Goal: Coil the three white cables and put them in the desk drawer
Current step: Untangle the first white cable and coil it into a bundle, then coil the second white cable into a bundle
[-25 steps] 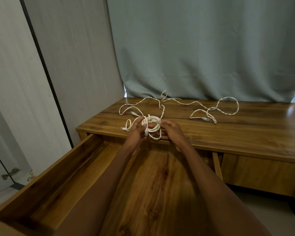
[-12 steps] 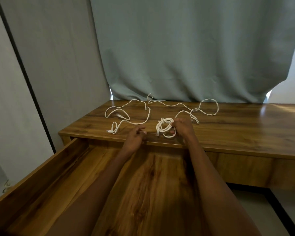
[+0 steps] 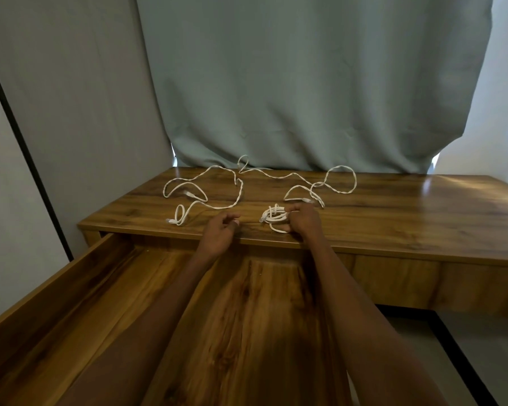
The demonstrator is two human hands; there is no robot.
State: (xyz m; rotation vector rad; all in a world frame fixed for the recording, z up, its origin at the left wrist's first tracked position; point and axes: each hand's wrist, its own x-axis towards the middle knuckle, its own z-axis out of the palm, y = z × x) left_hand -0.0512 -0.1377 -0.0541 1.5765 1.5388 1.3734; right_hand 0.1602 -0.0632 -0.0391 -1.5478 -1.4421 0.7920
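My right hand (image 3: pixel 305 222) has its fingers curled round the coiled white cable (image 3: pixel 273 217), holding it on the desk top (image 3: pixel 393 218) near the front edge. My left hand (image 3: pixel 219 232) hangs just beside it with fingers loosely bent, gripping nothing. Two loose white cables sprawl farther back, one to the left (image 3: pixel 206 194), one to the right (image 3: pixel 335 184). The open drawer (image 3: pixel 56 288) below my forearms shows only bare wood.

A grey-green curtain (image 3: pixel 305 83) hangs behind the wooden desk (image 3: pixel 408 218), with a pale wall panel (image 3: pixel 79 98) to the curtain's left, edged by a black strip (image 3: pixel 27 148).
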